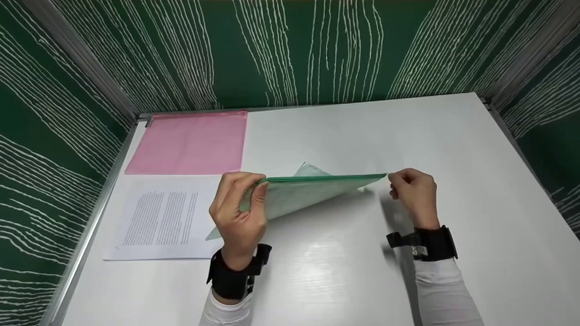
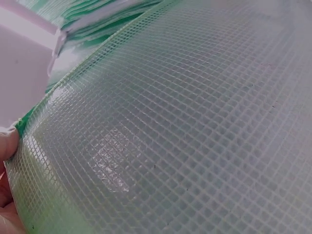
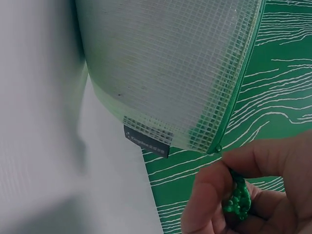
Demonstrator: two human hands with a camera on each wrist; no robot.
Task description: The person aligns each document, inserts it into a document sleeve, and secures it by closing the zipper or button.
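A pale green mesh zipper pouch is held up over the table, its darker green zipper edge stretched nearly level between both hands. At the left end of that edge, my left hand pinches the pouch between thumb and fingers. My right hand has thumb and index finger together at the opposite zipper corner. In the right wrist view, a knobbly green strand hangs inside its curled fingers, and a dark label sticks out from the pouch's side. The mesh fills most of the left wrist view.
A pink zipper pouch lies flat at the table's back left. In front of it are printed sheets, partly overlapped by the green pouch's lower corner. Green panels with white lines enclose the white table at back and sides.
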